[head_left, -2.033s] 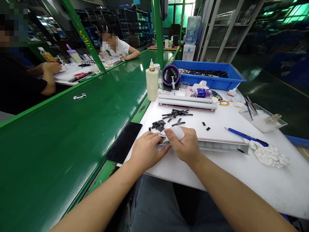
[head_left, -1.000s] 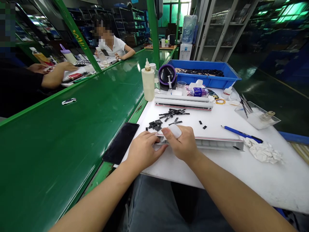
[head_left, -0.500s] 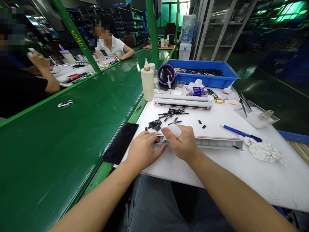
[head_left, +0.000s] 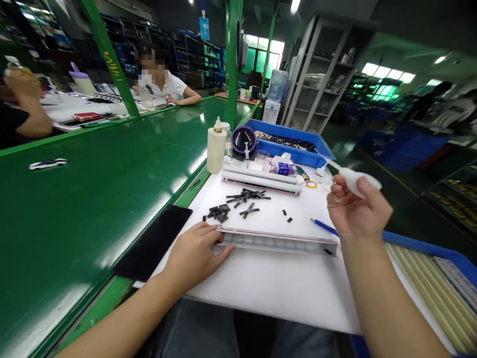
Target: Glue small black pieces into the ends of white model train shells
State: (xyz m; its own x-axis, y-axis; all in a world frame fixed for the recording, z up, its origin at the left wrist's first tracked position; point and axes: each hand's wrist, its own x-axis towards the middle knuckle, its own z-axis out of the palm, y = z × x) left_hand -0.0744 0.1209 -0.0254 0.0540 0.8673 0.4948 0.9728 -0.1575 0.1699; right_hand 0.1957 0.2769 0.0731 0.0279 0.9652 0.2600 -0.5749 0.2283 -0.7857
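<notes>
L hand flat, fingers spread, pinning the long white strip at near worktop, R hand up right gripping a small white squeeze bottle w/ closed fingers, black pieces loose beyond, none visibly fitted yet.

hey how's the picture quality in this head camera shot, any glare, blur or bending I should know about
Head view: overhead lights glare in pale streaks off the green conveyor belt; the raised right hand and its small white bottle look slightly soft, while the left hand on the long white strip is sharp; the wide lens bends the green post and table edges; the far windows are blown out.
</notes>
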